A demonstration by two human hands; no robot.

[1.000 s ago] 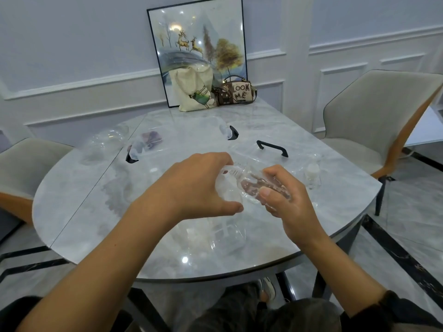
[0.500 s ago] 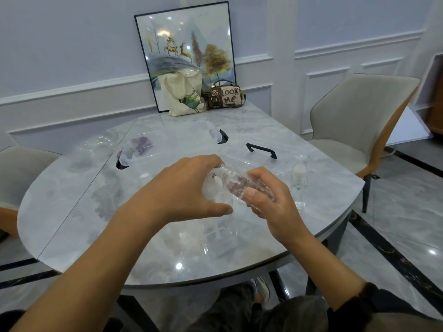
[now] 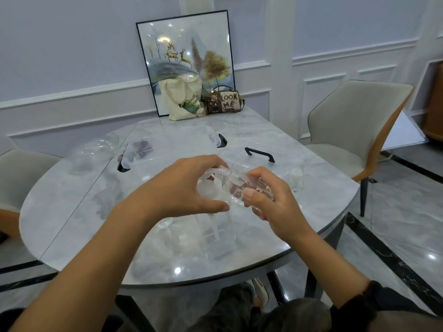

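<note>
**Both my hands on one small bottle, above the table**

Closest to me, under my wrists, a group of clear plastic containers (image 3: 213, 238) stands on the table near its front edge; they are see-through, so I cannot tell how many. Past my hands lies a clear plastic lid with a black handle (image 3: 260, 153), and just right of it a small clear bottle with a white part (image 3: 296, 176). Further left lie a clear box with dark purple contents (image 3: 142, 147) and a clear plastic bowl (image 3: 97, 149). At the far edge a cream canvas tote bag (image 3: 183, 99) and a brown patterned handbag (image 3: 225, 102) sit against a black-framed deer picture (image 3: 187, 51).

The grey marble-look round table (image 3: 72, 212) stands by a white panelled wall, with a grey and orange chair (image 3: 354, 121) to its right.

The small clear plastic bottle (image 3: 236, 185) is held in the air between my hands. My right hand (image 3: 271, 202) wraps around its body; my left hand (image 3: 182, 185) curls round its other end, thumb beneath.
</note>
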